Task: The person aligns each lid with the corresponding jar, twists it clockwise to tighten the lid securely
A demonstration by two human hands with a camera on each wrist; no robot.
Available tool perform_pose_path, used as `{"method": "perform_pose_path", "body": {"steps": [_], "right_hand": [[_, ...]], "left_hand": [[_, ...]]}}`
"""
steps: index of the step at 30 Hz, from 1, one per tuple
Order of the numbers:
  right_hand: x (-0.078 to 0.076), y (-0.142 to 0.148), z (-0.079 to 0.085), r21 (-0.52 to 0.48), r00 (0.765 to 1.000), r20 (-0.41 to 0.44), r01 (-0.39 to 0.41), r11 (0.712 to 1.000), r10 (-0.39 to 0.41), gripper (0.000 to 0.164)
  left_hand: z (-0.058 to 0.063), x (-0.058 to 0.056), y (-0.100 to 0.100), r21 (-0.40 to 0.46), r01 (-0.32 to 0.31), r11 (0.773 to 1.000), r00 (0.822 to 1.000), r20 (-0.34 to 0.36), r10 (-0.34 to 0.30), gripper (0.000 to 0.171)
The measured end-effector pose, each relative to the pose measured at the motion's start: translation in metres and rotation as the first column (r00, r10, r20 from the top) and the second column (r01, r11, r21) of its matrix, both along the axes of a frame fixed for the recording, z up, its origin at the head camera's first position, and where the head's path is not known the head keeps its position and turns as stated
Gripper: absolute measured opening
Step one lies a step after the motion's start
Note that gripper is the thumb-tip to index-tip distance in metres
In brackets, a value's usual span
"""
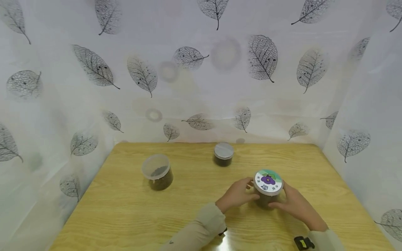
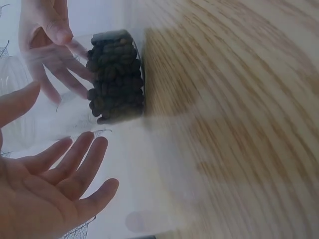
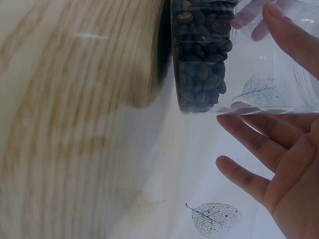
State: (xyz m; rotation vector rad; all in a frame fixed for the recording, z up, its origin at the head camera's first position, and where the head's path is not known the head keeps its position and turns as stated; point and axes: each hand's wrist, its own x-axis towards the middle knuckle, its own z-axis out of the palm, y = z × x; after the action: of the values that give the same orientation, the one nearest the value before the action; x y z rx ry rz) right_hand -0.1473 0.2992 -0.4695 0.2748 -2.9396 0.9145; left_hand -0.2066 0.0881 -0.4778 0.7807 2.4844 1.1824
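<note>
A clear plastic jar of dark coffee beans (image 1: 265,200) stands upright toward the right of the table. Its lid (image 1: 268,181) is white and green with a purple flower print. At its left side is my left hand (image 1: 237,193), thumb and fingers spread about the jar. In the left wrist view the left fingers (image 2: 84,159) look loosely bent and apart from the jar wall. My right hand (image 1: 296,204) lies along the other side, thumb in front. The right fingertips (image 3: 227,122) reach the jar's side without curling round it. Beans fill the lower part.
A clear tub with a translucent lid (image 1: 160,176) and dark contents stands at the left. Farther back is a small dark jar with a silver lid (image 1: 223,155). White leaf-print curtains (image 1: 194,90) enclose the wooden table (image 1: 132,216) at the back and sides.
</note>
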Motion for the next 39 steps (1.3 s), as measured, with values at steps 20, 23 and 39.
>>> {"method": "perform_pose_path", "body": {"steps": [20,23,39], "right_hand": [[-0.002,0.021,-0.005,-0.007,0.992,-0.008,0.125,0.992,-0.125,0.095],[-0.001,0.024,-0.005,-0.004,0.987,0.002,0.158,0.987,-0.158,0.092],[0.003,0.054,-0.012,-0.029,0.975,0.014,0.224,0.974,-0.224,0.07]], "left_hand": [[-0.001,-0.01,0.046,-0.055,-0.1,0.993,0.989,-0.112,0.093,0.049],[-0.001,-0.012,0.055,-0.056,-0.113,0.992,0.987,-0.125,0.105,0.046],[0.0,-0.015,0.093,-0.008,-0.081,0.997,0.992,-0.101,0.079,0.047]]}}
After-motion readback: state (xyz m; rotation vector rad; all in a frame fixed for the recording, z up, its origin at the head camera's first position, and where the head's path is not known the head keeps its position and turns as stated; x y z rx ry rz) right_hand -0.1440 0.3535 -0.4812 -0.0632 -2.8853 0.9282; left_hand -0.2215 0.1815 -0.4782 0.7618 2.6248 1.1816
